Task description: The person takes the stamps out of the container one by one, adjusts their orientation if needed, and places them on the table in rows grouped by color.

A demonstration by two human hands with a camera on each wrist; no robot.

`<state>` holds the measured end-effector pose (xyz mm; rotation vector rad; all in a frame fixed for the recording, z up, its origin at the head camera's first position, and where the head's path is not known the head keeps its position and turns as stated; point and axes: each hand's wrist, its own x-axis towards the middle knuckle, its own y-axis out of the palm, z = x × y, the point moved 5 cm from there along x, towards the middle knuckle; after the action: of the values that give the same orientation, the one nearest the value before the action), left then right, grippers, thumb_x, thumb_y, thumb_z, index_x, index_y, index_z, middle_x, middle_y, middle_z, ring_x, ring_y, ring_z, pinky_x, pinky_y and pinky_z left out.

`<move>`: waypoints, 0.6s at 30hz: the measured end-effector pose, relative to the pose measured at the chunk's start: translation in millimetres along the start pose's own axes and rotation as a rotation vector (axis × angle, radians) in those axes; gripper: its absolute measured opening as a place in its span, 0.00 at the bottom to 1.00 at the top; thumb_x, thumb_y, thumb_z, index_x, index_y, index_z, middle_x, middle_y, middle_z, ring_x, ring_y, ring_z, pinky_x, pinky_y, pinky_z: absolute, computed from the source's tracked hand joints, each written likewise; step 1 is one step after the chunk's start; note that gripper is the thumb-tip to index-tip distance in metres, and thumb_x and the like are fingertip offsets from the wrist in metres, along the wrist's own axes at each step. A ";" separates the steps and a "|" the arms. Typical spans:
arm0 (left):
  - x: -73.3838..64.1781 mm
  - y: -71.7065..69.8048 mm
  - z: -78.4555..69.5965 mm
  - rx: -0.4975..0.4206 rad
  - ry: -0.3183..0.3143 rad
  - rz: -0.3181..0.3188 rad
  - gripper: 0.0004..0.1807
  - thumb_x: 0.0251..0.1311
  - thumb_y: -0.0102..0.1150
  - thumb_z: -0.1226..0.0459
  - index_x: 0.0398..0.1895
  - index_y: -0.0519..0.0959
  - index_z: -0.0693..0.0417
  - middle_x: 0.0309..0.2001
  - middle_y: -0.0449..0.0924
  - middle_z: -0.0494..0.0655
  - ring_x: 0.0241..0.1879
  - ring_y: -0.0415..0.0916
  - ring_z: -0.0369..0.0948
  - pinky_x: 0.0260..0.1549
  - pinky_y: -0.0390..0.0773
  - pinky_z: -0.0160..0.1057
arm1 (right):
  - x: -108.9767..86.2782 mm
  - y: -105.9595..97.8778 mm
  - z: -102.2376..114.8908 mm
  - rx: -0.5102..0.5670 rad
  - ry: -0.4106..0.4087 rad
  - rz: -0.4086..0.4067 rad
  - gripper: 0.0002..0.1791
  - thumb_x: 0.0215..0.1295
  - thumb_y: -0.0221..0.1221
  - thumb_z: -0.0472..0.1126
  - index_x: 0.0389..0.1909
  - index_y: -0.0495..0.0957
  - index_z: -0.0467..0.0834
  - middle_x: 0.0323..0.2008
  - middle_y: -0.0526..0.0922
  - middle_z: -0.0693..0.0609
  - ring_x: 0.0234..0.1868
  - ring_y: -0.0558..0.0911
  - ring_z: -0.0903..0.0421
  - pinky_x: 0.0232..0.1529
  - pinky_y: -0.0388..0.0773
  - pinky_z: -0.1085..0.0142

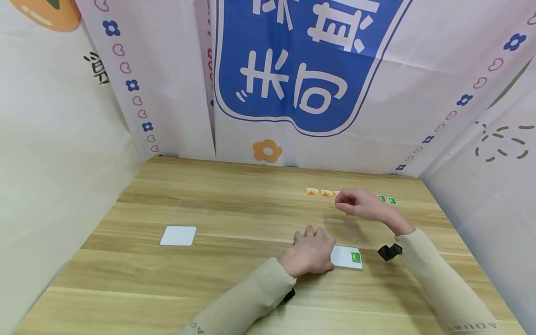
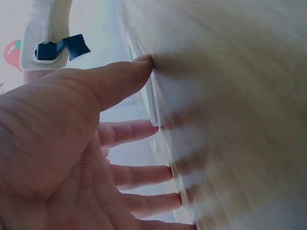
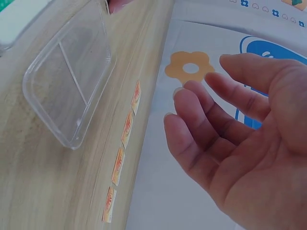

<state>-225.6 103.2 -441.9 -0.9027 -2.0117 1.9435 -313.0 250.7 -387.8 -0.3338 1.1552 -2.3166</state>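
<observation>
My left hand [image 1: 311, 251] presses down at the left end of a flat white rounded-corner case [image 1: 344, 257], which bears a green sticker [image 1: 356, 257] near its right end. In the left wrist view the thumb and index fingertips meet the edge of the case [image 2: 152, 98], and the other fingers reach straight to the tabletop. Above the back of the table my right hand [image 1: 362, 204] hovers by a row of small stickers, orange ones [image 1: 312, 191] to its left and green ones [image 1: 392, 201] to its right. Nothing shows between its loosely bent, parted fingers [image 3: 192, 153].
A clear plastic lid [image 3: 67, 91] lies just behind the white case. On the left are a second white case [image 1: 178, 236] and another clear lid [image 1: 190, 208]. Printed cloth [image 1: 176, 93] walls in the wooden table [image 1: 146, 288] at the back and sides.
</observation>
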 end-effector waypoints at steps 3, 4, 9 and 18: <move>0.2 0.6 -0.4 -0.004 -0.009 0.003 0.28 0.57 0.61 0.39 0.60 0.71 0.33 0.57 0.70 0.45 0.59 0.65 0.49 0.55 0.71 0.60 | -5.3 0.5 0.8 -0.007 0.007 0.002 0.05 0.71 0.57 0.44 0.40 0.78 0.47 0.28 0.79 0.49 0.26 0.75 0.60 0.27 0.74 0.68; 0.6 0.9 -0.5 -0.003 -0.011 0.003 0.28 0.57 0.61 0.39 0.60 0.71 0.32 0.58 0.70 0.45 0.59 0.65 0.49 0.55 0.70 0.60 | -7.1 1.0 0.6 -0.007 0.012 0.003 0.06 0.71 0.57 0.44 0.41 0.78 0.46 0.28 0.79 0.48 0.26 0.75 0.60 0.27 0.74 0.68; 1.2 1.3 -2.1 -0.005 -0.008 0.006 0.29 0.58 0.61 0.39 0.62 0.70 0.31 0.59 0.70 0.45 0.60 0.64 0.49 0.56 0.70 0.60 | -15.8 6.5 -0.7 0.015 0.043 0.028 0.11 0.72 0.56 0.45 0.44 0.78 0.41 0.31 0.79 0.46 0.29 0.75 0.60 0.30 0.75 0.69; -0.2 -0.1 0.0 -0.008 -0.014 -0.001 0.29 0.57 0.62 0.39 0.61 0.70 0.30 0.58 0.70 0.44 0.59 0.65 0.49 0.55 0.70 0.60 | -29.8 13.8 -3.6 -0.016 0.035 0.033 0.11 0.70 0.58 0.47 0.43 0.79 0.44 0.30 0.79 0.51 0.29 0.75 0.61 0.30 0.75 0.69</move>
<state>-225.4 103.1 -441.8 -0.8925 -2.0289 1.9476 -285.0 262.8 -400.6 -0.2787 1.1880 -2.2939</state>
